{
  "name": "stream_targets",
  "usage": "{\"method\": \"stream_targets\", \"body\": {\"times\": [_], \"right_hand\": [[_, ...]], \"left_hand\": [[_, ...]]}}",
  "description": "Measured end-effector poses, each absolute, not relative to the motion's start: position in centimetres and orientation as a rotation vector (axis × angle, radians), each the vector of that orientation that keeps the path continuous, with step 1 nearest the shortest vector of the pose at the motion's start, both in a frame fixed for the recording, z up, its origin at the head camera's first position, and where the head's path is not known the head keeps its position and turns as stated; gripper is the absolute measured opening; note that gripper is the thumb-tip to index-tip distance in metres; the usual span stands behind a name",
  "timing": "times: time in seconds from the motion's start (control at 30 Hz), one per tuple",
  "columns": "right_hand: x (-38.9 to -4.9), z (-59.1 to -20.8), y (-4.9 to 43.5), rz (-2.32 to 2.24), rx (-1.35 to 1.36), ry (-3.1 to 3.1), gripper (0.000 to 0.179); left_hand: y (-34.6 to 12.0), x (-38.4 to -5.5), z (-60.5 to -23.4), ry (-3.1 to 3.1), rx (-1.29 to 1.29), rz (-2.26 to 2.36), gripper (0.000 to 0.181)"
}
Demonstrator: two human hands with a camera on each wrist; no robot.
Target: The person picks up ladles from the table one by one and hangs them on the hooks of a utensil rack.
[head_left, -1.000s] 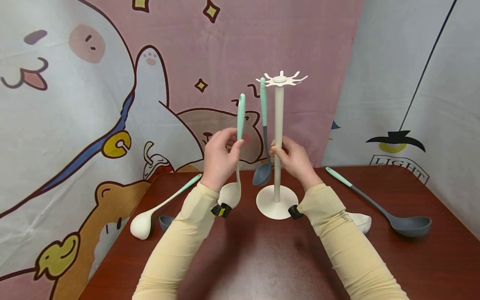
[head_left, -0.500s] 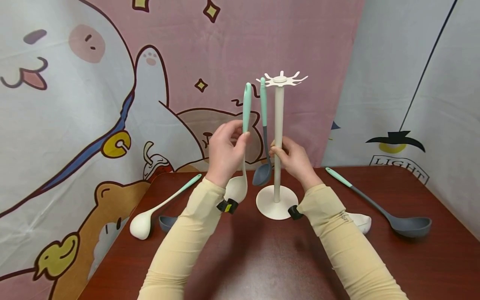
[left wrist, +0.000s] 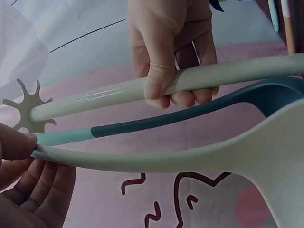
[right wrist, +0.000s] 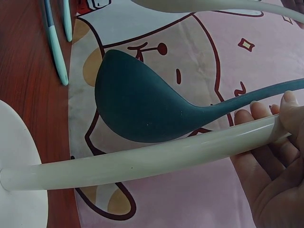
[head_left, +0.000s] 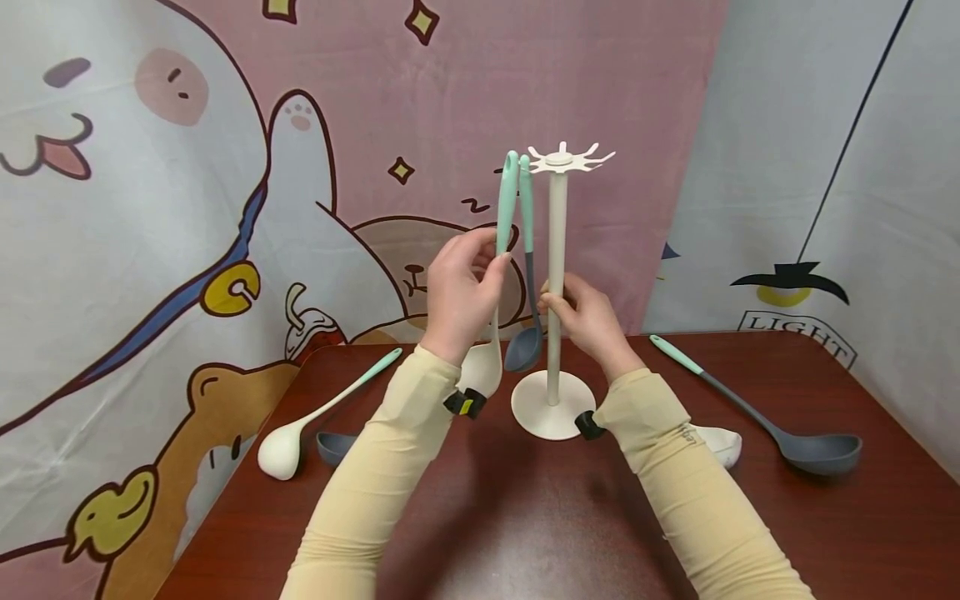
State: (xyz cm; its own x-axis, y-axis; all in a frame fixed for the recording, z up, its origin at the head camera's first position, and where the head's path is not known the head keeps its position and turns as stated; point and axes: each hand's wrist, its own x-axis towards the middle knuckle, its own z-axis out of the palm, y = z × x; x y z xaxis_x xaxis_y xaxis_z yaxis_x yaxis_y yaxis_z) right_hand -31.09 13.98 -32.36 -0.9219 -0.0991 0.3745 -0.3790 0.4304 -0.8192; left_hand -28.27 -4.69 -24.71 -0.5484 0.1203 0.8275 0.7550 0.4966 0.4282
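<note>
My left hand [head_left: 465, 292] pinches the mint-green handle of a white ladle [head_left: 507, 200], held upright with its bowl down and partly behind my wrist. The handle's top stands just left of the white rack's [head_left: 557, 242] hooked crown. From a left hook of that rack hangs a dark grey ladle [head_left: 522, 350] with a mint handle; its rounded bowl shows large in the right wrist view. My right hand [head_left: 588, 312] grips the rack's pole about midway, thumb in front. In the left wrist view, the white ladle [left wrist: 142, 161] lies close alongside the hanging one.
On the brown table [head_left: 525, 517], a white ladle [head_left: 281, 450] lies at left beside a dark grey utensil [head_left: 333, 447] half hidden by my sleeve. At right lie a dark grey ladle [head_left: 817, 452] and a white utensil [head_left: 720, 444] partly under my forearm.
My left hand has moved up and to the right, bringing the white ladle's handle close to the rack's crown and the hanging ladle. My right hand has stayed on the pole.
</note>
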Motion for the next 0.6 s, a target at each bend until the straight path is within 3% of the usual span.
{"method": "stream_targets", "body": {"times": [0.6], "right_hand": [[-31.2,-32.3,13.9,1.461,0.4,-2.428,0.023]], "left_hand": [[-3.6,-28.6,-25.2,-2.026,-0.708,-1.076,0.021]]}}
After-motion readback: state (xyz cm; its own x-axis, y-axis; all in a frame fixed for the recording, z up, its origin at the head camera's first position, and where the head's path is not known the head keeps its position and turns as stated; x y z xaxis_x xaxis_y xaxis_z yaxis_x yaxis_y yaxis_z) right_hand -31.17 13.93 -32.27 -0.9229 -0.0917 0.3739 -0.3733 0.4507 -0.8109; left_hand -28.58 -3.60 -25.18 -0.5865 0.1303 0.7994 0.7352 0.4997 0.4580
